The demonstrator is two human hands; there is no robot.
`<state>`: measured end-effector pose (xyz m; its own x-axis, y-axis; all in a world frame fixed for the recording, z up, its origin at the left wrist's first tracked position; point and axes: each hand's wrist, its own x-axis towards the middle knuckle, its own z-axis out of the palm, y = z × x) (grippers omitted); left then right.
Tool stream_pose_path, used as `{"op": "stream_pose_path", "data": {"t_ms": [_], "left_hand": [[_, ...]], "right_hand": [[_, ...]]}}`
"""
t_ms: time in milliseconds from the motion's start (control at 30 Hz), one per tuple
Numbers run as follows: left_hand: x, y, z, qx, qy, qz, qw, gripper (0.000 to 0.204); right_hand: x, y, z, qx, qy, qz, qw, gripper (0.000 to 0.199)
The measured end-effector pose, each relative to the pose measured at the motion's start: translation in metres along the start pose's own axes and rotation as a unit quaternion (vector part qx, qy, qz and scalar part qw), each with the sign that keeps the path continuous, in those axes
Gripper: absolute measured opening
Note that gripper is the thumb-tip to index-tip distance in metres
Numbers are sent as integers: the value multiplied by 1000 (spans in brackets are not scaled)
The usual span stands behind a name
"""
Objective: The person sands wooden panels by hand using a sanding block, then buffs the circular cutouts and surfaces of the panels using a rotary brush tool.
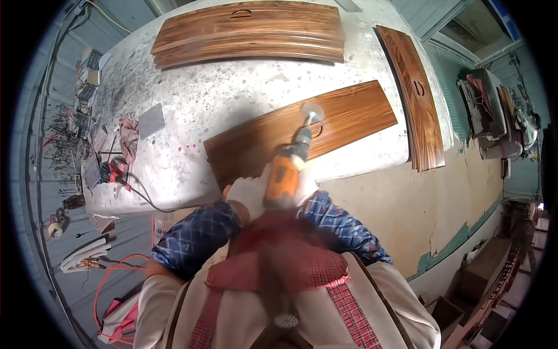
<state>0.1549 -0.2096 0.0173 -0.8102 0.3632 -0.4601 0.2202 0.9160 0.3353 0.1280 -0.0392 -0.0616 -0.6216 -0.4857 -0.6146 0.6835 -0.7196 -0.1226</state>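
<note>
I've got bare tabletop (244, 87) behind wood panel (354, 116), which lies nr the front edge; R hand (305, 181) grips drill (285, 171) over it, L hand (250, 192) alongside, grip unclear.

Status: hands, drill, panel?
Right hand on orange drill. Left hand close beside it, grip unclear. Disc over wooden panel; curved handle near disc.

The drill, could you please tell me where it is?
Near the head view's centre, the drill is between the left hand and right hand, reaching over the central board.
</note>
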Motion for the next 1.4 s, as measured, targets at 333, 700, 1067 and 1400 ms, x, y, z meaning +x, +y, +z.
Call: {"op": "stream_pose_path", "data": {"t_ms": [333,700,1067,1400], "left_hand": [[2,10,37,-19,37,21,999,87],[-68,-5,57,-50,15,-66,996,100],[-43,8,57,-74,38,-25,996,93],[13,19,62,-120,27,-22,992,96]], "right_hand": [[-19,-10,-17,5,-15,3,1000,44],[-11,62,-32,-112,-29,-32,993,42],[-11,32,-29,-158,-40,-121,979,44],[-21,-19,-12,-20,10,-24,999,35]]}}
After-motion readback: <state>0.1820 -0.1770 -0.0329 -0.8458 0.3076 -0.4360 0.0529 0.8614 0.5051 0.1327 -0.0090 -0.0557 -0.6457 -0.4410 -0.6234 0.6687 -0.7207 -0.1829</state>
